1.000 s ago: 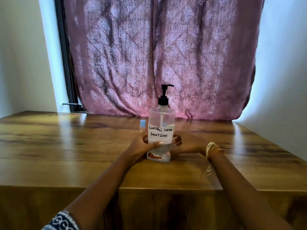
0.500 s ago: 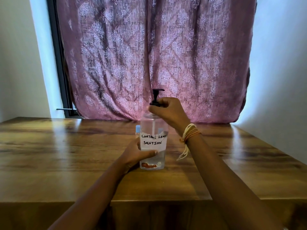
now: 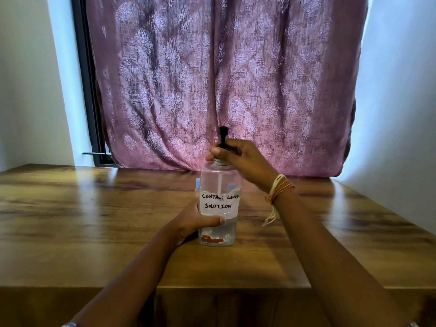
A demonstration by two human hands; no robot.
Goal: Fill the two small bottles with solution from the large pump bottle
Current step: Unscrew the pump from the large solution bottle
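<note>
The large clear pump bottle (image 3: 218, 185), labelled "CONTACT LENS SOLUTION", stands upright on the wooden table (image 3: 94, 220). My left hand (image 3: 195, 219) grips its lower body from the left. My right hand (image 3: 238, 159) grips the black pump collar at the neck, and the black pump head (image 3: 223, 135) sticks up above my fingers. Behind the big bottle stand the two small bottles: one blue cap (image 3: 197, 183) peeks out at its left edge, and the other blue cap (image 3: 232, 186) shows blurred through the clear plastic. Their bodies are hidden.
A patterned purple curtain (image 3: 224, 79) hangs behind the table's far edge. White walls flank it, with a dark window frame (image 3: 87, 90) at the left. The table's front edge (image 3: 224, 287) runs just below my forearms.
My right hand rose from the bottle's lower right side to the pump neck and grips it. The pump head has turned since half a second ago. My left hand keeps holding the body.
</note>
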